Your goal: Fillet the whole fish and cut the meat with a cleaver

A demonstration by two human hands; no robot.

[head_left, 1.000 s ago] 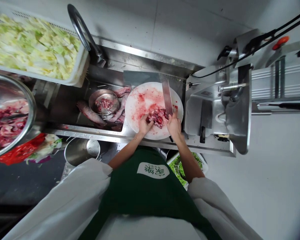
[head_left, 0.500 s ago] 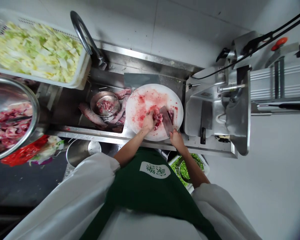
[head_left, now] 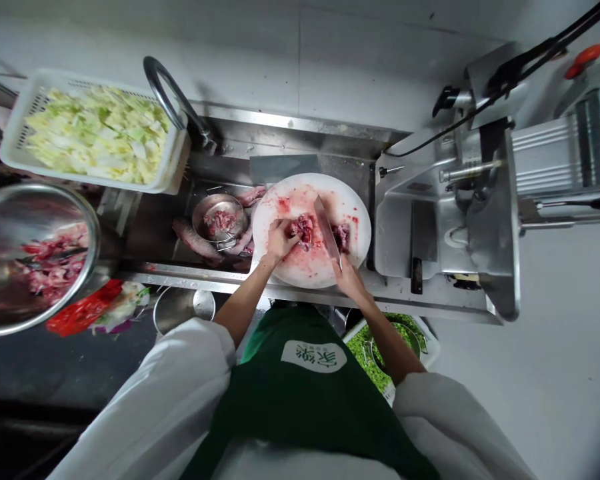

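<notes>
The left hand (head_left: 280, 241), fingers half bent, holds red meat (head_left: 303, 231) a little toward the left edge of the board (head_left: 347, 200), likely so it won't slide; the right hand (head_left: 349, 277), at the near edge, grips the knife (head_left: 327, 229) tight

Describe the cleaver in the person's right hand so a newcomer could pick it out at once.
Start at the round white cutting board, mid-view. The cleaver slants across it between two clumps of red meat, its near end in the right hand. Unlike the black-handled blade lying on the metal machine to the right, this one is held.
</notes>
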